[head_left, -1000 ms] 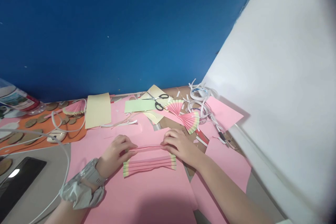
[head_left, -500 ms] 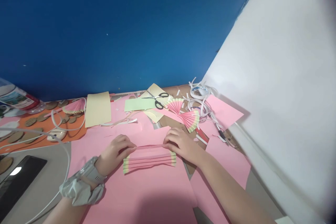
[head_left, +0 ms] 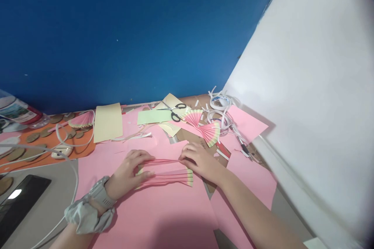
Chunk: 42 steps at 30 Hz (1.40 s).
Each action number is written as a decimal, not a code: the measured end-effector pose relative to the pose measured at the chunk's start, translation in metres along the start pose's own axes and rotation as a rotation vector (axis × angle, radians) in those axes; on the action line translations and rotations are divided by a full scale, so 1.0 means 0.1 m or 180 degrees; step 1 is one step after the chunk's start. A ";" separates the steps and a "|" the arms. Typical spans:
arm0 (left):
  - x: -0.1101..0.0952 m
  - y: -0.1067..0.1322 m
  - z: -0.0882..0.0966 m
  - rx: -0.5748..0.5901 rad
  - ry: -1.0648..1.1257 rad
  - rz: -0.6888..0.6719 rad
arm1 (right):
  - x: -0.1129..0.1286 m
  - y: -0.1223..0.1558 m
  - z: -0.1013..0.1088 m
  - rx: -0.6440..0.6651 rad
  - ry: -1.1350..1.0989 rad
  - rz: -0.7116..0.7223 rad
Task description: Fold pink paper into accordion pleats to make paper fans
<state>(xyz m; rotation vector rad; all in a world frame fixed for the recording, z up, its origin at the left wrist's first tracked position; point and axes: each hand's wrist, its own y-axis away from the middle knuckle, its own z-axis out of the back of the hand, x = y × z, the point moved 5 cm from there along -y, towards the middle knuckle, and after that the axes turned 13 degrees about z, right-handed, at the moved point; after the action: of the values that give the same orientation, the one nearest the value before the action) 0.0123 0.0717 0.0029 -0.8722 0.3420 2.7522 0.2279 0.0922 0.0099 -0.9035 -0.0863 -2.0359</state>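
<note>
A pink strip of paper with pale green ends, folded into pleats (head_left: 171, 179), lies crosswise on a large pink sheet (head_left: 152, 214). At its left end, my left hand (head_left: 131, 171) holds it, fingers on the far edge and thumb lower on the near pleats. My right hand (head_left: 200, 161) pinches the far fold at the right end, its thumb and index finger closed on the paper. Beyond the hands sits a finished pleated pink fan (head_left: 209, 130) with pale green edges, close to black-handled scissors (head_left: 177, 113).
Pale yellow paper (head_left: 108, 122), a green strip (head_left: 153, 116) and rolls of white tape (head_left: 220, 103) lie along the back. A phone (head_left: 22, 202) and a white cable are at left, near coins on orange paper (head_left: 83, 151). A white wall rises at right.
My left thumb has moved away from its fingers, down onto the near pleats. My right hand keeps its pinch at the far fold. The view has shifted slightly.
</note>
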 end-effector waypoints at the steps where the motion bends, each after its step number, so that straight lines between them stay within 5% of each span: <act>1: -0.01 0.00 -0.01 -0.0023 -0.0036 0.0055 | 0.01 -0.01 0.00 -0.0015 -0.0021 0.0001; 8: -0.23 0.06 0.05 -0.0025 -0.0325 0.0268 | 0.05 -0.09 0.03 -0.0082 -0.0266 0.0071; 16: -0.51 -0.15 -0.03 0.0704 -0.0344 0.0170 | 0.08 -0.02 0.09 -0.0286 -0.0803 -0.0198; 27: -0.60 -0.29 -0.04 0.0260 0.0075 0.0396 | -0.10 0.16 0.16 -0.0955 -0.2331 -0.1041; 42: -0.82 -0.28 -0.16 0.0054 0.0794 0.0251 | -0.08 0.08 -0.04 -0.1127 -0.2934 -0.0701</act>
<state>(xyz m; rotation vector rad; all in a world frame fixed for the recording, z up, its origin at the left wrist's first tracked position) 0.0937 0.0812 0.0341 -1.2263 0.4523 2.7090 0.2341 0.0918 0.0000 -2.0759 -0.3434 -1.6826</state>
